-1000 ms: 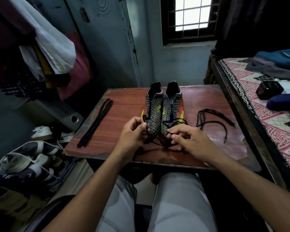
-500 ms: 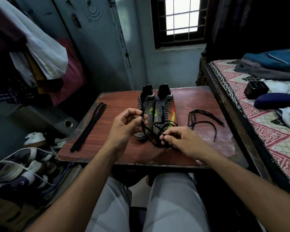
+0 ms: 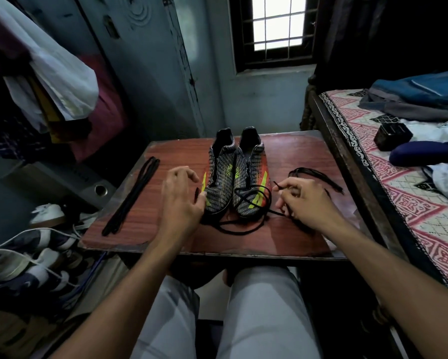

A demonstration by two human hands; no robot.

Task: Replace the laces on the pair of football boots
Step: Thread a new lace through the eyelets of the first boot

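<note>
A pair of football boots [image 3: 234, 177] is seen standing side by side, touching, near the middle of a reddish wooden table [image 3: 290, 156], with the toes pointed toward the person and the heel openings toward the window [image 3: 277, 29]. A black lace [image 3: 246, 224] is draped loosely over the toe of the right-hand boot and trails onto the table in front of both boots in a slack curve. One end of this lace is pinched between the thumb and fingers of the right hand [image 3: 304, 200], which is held just beside the right-hand boot with its fingers curled. The left hand [image 3: 182, 196] is placed just beside the left-hand boot, its fingers bent; a dark lace end seems to be held at its fingertips (the grip itself is partly hidden by the hand, so it cannot be told for certain). A straight bundle of black laces [image 3: 131, 195] is laid along the left side of the table, well apart from the boots. A second, loosely folded lace [image 3: 318, 177] is seen behind the right hand. To the right, a bed with a patterned cover [image 3: 404, 203] is set against the table, and clothes [image 3: 54, 73] are hung at the left.
</note>
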